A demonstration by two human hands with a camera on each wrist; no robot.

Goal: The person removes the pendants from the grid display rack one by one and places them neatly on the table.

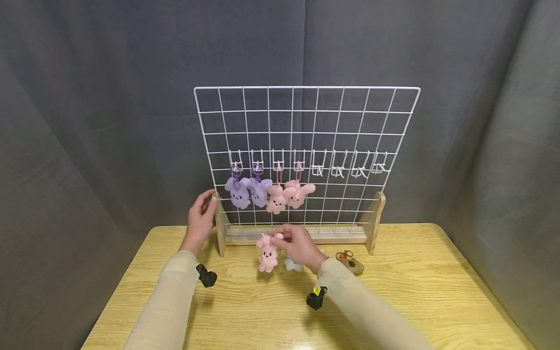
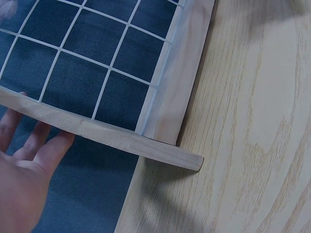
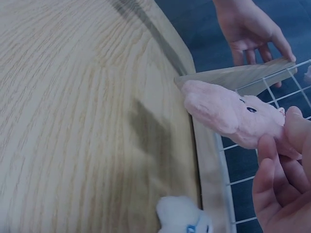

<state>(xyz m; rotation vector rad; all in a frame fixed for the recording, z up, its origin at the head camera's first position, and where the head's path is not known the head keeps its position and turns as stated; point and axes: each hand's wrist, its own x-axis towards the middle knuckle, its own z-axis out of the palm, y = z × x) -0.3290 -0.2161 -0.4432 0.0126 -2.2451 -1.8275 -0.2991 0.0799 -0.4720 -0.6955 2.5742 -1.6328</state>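
Note:
My right hand [image 1: 302, 244] pinches a pink plush bunny keychain [image 1: 268, 256] by its top, above the table in front of the rack. In the right wrist view the bunny [image 3: 228, 114] hangs from the thumb and fingers. My left hand [image 1: 201, 219] grips the left wooden side [image 1: 220, 226] of the rack stand near its top; in the left wrist view its fingers [image 2: 53, 150] lie against the wood. On the white wire grid [image 1: 306, 132] hang two purple plush keychains [image 1: 239, 194] and two pink plush bunnies [image 1: 276, 200], each on a hook.
Several bare white hooks [image 1: 338, 170] line the grid's right half. A white-and-blue plush [image 1: 293, 264], partly hidden by my right hand, lies on the wooden table [image 1: 245, 311]. Farther right lies a brown plush keychain [image 1: 351, 265] with a ring. Grey curtains [image 1: 140, 97] surround the table.

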